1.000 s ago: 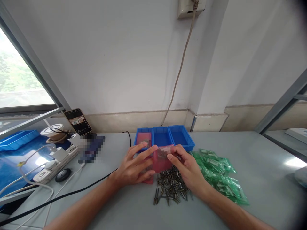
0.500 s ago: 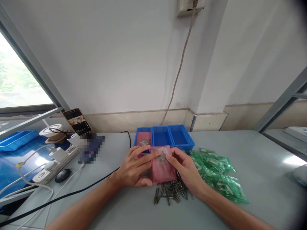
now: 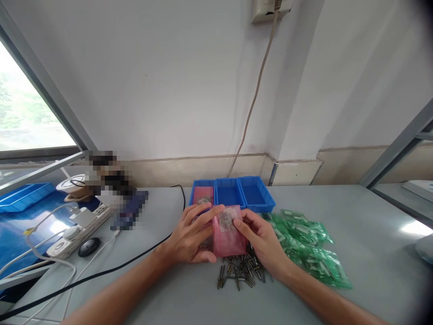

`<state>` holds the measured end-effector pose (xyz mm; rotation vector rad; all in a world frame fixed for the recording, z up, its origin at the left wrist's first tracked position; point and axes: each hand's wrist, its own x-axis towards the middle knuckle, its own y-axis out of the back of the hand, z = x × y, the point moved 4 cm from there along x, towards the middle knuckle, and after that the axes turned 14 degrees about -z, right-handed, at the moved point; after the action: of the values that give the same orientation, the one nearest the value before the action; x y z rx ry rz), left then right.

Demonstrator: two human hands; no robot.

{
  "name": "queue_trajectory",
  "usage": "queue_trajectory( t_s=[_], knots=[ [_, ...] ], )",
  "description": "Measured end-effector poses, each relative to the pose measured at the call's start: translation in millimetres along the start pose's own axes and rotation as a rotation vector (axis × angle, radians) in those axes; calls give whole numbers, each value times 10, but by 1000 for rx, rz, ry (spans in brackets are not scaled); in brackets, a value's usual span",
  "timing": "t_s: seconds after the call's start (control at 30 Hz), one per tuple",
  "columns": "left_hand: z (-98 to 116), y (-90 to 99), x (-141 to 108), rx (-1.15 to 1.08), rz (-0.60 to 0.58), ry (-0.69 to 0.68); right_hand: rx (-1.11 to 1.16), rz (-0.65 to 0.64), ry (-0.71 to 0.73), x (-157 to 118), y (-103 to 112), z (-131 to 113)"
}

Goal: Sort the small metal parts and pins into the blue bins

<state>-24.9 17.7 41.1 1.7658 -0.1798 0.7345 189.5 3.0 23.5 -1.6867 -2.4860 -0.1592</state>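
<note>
A pink plastic bag (image 3: pixel 230 239) with small pale parts bunched near its top hangs over a pile of metal pins (image 3: pixel 237 273). My right hand (image 3: pixel 260 239) pinches its upper right edge between thumb and fingers. My left hand (image 3: pixel 192 234) is at the bag's left side with fingers stretched and apart, the fingertips reaching its top left corner. Partly hidden beneath those fingers is another pink bag (image 3: pixel 207 243); I cannot tell whether the hand touches it. Behind, one more pink bag (image 3: pixel 203 194) lies in the left compartment of the blue bins (image 3: pixel 230 192).
Several green plastic bags of parts (image 3: pixel 314 248) are heaped right of the pile. On the left are a black mouse (image 3: pixel 89 247), a power strip (image 3: pixel 64 243), a cup (image 3: pixel 74 185) and a black cable (image 3: pixel 118 267) crossing the table. A wall (image 3: pixel 189 90) stands behind.
My left index finger has lifted from the front of the pink bag to its top edge. The bag has shifted slightly left, still pinched by my right hand.
</note>
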Motion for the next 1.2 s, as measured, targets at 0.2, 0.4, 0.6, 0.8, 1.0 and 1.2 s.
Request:
queue_trajectory(
  t_s=[0.2, 0.4, 0.6, 0.8, 1.0, 1.2],
  knots=[
    [31, 38, 48, 27, -17, -46, 28, -7, 4, 7, -14, 13],
    [5, -25, 18, -2, -67, -37, 95, -13, -23, 0, -23, 46],
    [-2, -22, 23, -217, -91, 31, 61, 71, -36, 0, 14, 53],
    [-26, -40, 21, -472, -27, 230, -1, 74, 10, 22, 35, 54],
    [-7, -156, 50, -412, -26, 279, -1, 95, 16, 15, 69, 165],
    [5, -237, 16, -499, 33, 394, -194, 32, 27, 18, 53, 143]
  ],
)
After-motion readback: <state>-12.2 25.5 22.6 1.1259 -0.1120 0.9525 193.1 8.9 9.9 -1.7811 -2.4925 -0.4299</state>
